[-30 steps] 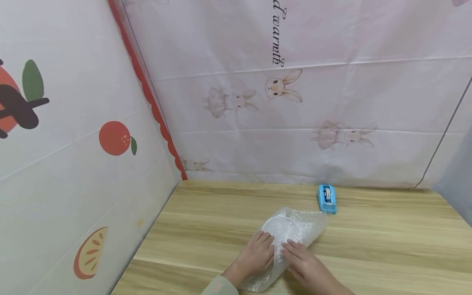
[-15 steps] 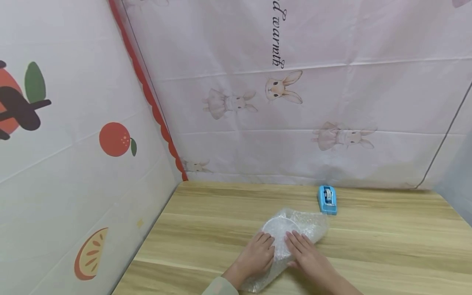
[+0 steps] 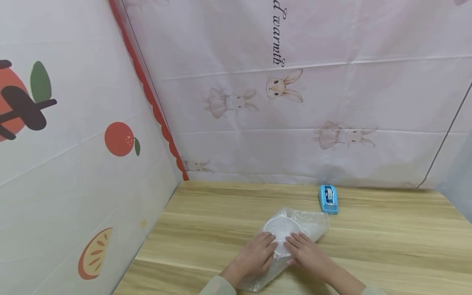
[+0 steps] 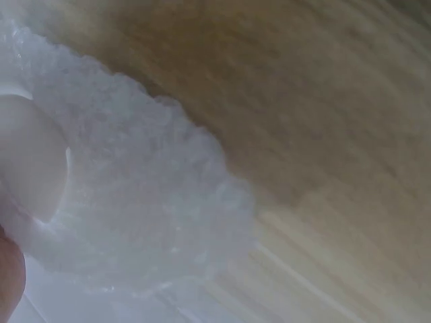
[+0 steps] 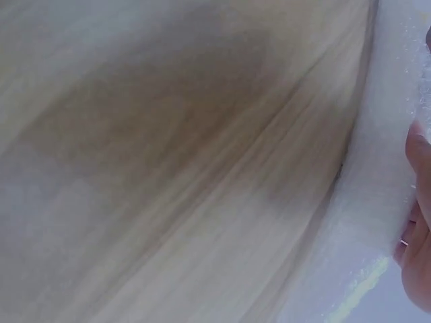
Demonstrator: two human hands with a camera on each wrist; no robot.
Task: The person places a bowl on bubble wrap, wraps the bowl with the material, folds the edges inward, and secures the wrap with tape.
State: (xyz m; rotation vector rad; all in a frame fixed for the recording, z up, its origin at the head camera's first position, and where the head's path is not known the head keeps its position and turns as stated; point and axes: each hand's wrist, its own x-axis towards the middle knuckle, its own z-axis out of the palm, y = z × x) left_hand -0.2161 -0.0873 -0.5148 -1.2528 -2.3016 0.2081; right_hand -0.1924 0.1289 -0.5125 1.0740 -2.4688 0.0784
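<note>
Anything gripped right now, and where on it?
No clear grip: the left hand and right hand touch the bubble wrap over the near half of the round white item; whether either pinches it can't be told.

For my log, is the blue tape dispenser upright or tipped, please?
Upright: the tape dispenser sits on the table, its roll showing on top.

Pale grey-green left sleeve [image 3: 218, 286], similar right cuff [image 3: 371, 290]; hands [image 3: 257, 254] bare.

Right fingers [image 3: 296, 241] slightly farther forward, sleeve [image 3: 371, 291] newly visible
</note>
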